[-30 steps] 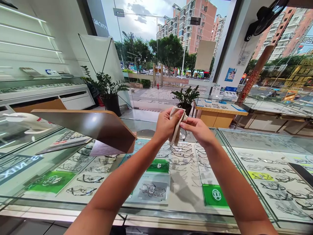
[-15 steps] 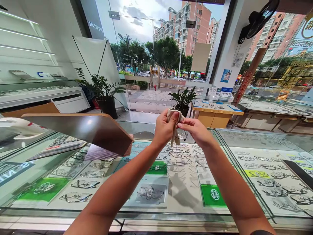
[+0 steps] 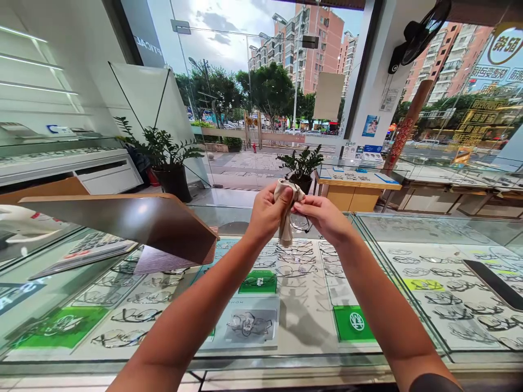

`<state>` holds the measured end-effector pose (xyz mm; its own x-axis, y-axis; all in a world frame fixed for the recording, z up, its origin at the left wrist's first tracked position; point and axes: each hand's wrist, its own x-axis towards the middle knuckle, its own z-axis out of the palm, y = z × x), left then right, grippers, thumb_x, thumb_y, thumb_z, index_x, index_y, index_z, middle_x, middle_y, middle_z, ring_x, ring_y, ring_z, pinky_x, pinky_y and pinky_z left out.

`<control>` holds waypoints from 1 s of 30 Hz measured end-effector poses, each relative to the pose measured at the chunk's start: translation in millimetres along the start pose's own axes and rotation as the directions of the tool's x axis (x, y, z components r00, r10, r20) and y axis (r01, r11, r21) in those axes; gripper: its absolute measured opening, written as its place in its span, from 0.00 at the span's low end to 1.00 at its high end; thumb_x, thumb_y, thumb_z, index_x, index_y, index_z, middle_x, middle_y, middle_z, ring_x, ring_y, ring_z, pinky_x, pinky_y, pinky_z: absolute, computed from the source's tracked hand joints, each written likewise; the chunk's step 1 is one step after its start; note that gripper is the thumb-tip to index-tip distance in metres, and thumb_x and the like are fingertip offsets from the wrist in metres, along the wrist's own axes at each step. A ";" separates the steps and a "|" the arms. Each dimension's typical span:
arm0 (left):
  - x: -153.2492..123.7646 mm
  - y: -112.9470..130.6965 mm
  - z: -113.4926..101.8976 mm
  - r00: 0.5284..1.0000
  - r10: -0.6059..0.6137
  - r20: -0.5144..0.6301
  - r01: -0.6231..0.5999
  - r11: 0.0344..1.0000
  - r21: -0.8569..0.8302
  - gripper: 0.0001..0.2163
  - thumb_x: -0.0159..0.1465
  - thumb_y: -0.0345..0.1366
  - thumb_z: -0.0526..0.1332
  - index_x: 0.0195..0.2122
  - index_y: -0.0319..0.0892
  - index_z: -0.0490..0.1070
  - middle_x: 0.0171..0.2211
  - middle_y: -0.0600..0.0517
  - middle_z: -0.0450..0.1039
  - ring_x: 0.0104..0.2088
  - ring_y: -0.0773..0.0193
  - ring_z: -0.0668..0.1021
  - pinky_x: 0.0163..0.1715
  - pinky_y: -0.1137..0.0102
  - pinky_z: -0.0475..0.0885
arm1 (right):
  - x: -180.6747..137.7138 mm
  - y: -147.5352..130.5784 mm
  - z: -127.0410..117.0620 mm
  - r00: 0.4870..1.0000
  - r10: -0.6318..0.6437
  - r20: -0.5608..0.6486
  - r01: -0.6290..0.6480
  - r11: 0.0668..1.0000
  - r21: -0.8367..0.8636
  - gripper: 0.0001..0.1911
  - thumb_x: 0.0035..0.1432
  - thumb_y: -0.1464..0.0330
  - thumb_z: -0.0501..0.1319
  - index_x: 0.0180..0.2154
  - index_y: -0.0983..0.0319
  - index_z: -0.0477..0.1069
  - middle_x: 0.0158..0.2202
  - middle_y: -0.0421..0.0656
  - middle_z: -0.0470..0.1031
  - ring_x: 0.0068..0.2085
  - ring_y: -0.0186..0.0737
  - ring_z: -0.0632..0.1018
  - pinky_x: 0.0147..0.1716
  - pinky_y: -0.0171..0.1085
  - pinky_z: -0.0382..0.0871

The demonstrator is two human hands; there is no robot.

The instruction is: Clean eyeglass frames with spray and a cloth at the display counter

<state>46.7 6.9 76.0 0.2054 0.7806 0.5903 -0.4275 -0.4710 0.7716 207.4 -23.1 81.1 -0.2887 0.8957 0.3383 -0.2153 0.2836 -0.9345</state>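
Observation:
Both my arms reach out over a glass display case (image 3: pixel 304 356). My left hand (image 3: pixel 267 212) is closed around a beige cleaning cloth (image 3: pixel 286 231), its thumb pressed on the folded fabric, and the cloth's end hangs down. A pair of eyeglasses (image 3: pixel 301 223) is partly wrapped in that cloth; a lens and the thin frame show below my fingers. My right hand (image 3: pixel 322 215) pinches the eyeglasses at their right side, close against the left hand. Part of the frame is hidden by the cloth and fingers.
Rows of glasses lie inside the case, with green cards (image 3: pixel 354 324) among them. At left a brown board (image 3: pixel 122 220) leans over a calculator-like keypad (image 3: pixel 87 253). A dark phone-like slab (image 3: pixel 492 283) rests on the right case. Potted plants (image 3: pixel 302 163) stand by the glass door.
The view has turned slightly right, shifting the scene left. Both hands keep hold of the cloth and eyeglasses, and the hanging cloth end has shifted a little.

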 end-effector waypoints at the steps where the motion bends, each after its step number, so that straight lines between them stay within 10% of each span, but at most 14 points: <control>1: -0.5 -1.4 1.3 0.999 0.013 -0.043 -0.012 1.000 0.021 0.25 0.61 0.62 0.72 0.34 0.42 0.74 0.28 0.52 0.78 0.25 0.68 0.76 0.27 0.72 0.71 | 0.6 3.1 3.3 1.000 0.001 0.005 -0.001 1.000 -0.012 0.19 0.47 0.52 0.80 0.30 0.58 0.83 0.36 0.42 0.81 0.43 0.43 0.77 0.59 0.48 0.67; 12: 18.5 7.9 -25.1 0.990 -0.056 -0.132 0.063 0.997 0.047 0.25 0.61 0.62 0.71 0.39 0.43 0.74 0.26 0.54 0.75 0.25 0.66 0.76 0.25 0.71 0.72 | -4.9 -14.9 -13.3 0.993 -0.059 -0.103 0.055 0.998 -0.036 0.13 0.53 0.55 0.78 0.33 0.56 0.82 0.45 0.43 0.83 0.50 0.43 0.78 0.58 0.44 0.67; 16: 22.6 12.3 -48.4 0.982 -0.190 -0.007 0.182 0.928 0.325 0.19 0.65 0.55 0.68 0.46 0.44 0.74 0.27 0.55 0.72 0.25 0.65 0.75 0.26 0.71 0.71 | -7.4 -21.4 -22.5 0.989 -0.053 -0.136 0.050 0.998 -0.027 0.13 0.54 0.56 0.76 0.33 0.56 0.80 0.44 0.44 0.85 0.53 0.45 0.80 0.56 0.45 0.69; 23: 30.7 -13.0 -88.0 0.876 -0.482 -0.008 0.080 0.129 0.988 0.10 0.68 0.40 0.59 0.45 0.44 0.77 0.41 0.44 0.83 0.39 0.54 0.79 0.38 0.65 0.69 | -8.8 -23.3 -25.6 0.990 -0.030 -0.135 0.025 0.999 -0.042 0.14 0.55 0.56 0.76 0.33 0.56 0.77 0.37 0.42 0.85 0.43 0.41 0.81 0.52 0.44 0.71; 30: 27.1 -50.9 -107.9 0.692 -0.710 -0.131 0.122 -0.063 0.991 0.09 0.52 0.43 0.71 0.32 0.46 0.80 0.30 0.45 0.83 0.30 0.52 0.80 0.37 0.61 0.73 | -9.8 -23.6 -26.3 0.998 -0.003 -0.070 -0.003 0.996 -0.093 0.13 0.58 0.55 0.73 0.33 0.56 0.76 0.36 0.42 0.82 0.42 0.42 0.80 0.50 0.45 0.72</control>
<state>-21.1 96.4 27.2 0.3306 0.9284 -0.1697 0.9242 -0.2820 0.2576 239.9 -29.5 96.9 -0.2217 0.9166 0.3327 -0.1264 0.3113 -0.9419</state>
